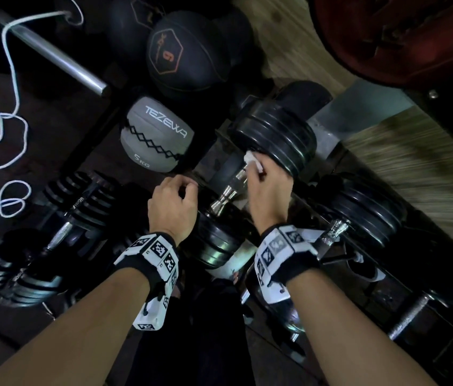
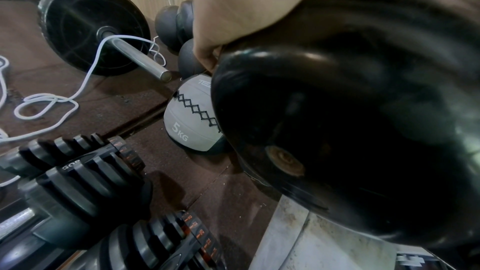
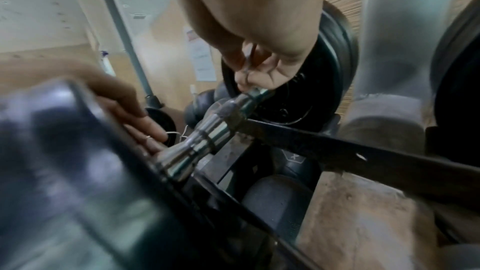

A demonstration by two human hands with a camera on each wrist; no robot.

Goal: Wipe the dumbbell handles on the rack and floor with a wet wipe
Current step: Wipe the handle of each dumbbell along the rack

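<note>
Chrome handle [image 1: 226, 195]: flanked closely by black plate stacks [image 1: 274, 135] at both ends; rack bar [image 3: 324, 149] crosses beneath; grey medicine ball [image 1: 155, 135] on floor just beside.

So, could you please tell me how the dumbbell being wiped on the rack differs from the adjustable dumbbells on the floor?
The rack dumbbell has smooth round black plates; the floor dumbbells have ribbed, notched grey-black plates. The rack dumbbell rests raised on the rack rails, with the right hand holding the wet wipe on its handle; the floor dumbbells lie untouched on the brown mat. Both have shiny metal handles.
</note>
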